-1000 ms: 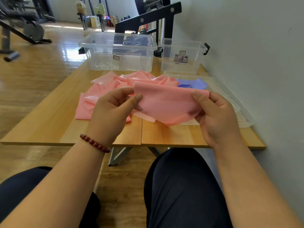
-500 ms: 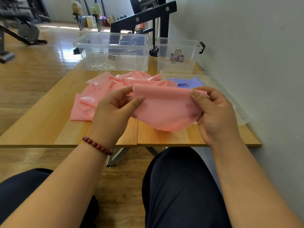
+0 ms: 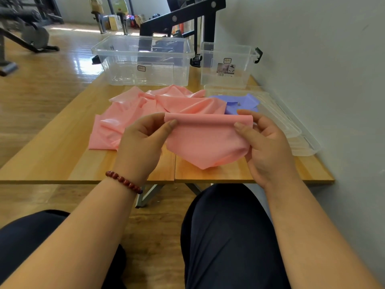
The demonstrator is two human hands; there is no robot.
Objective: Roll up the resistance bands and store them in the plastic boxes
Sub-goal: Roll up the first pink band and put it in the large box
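Note:
A pink resistance band (image 3: pixel 204 140) is held up over the near edge of the wooden table (image 3: pixel 52 159). Its top edge is folded over into a narrow roll. My left hand (image 3: pixel 143 142) pinches the left end of that roll, and my right hand (image 3: pixel 266 142) pinches the right end. The rest of the pink band lies crumpled on the table behind my hands. A purple band (image 3: pixel 239 104) lies to the right of it. Two clear plastic boxes stand at the back: a large one (image 3: pixel 143 61) and a smaller one (image 3: pixel 227 65).
Clear box lids (image 3: pixel 295 132) lie stacked on the table's right side beside the grey wall. Black gym equipment (image 3: pixel 187 13) stands behind the boxes. My knees in dark trousers sit below the table's near edge, and wooden floor stretches away on the left.
The top edge of the pink band has been turned over into a tighter roll between my hands. Both hands have kept their grip and stayed almost in place.

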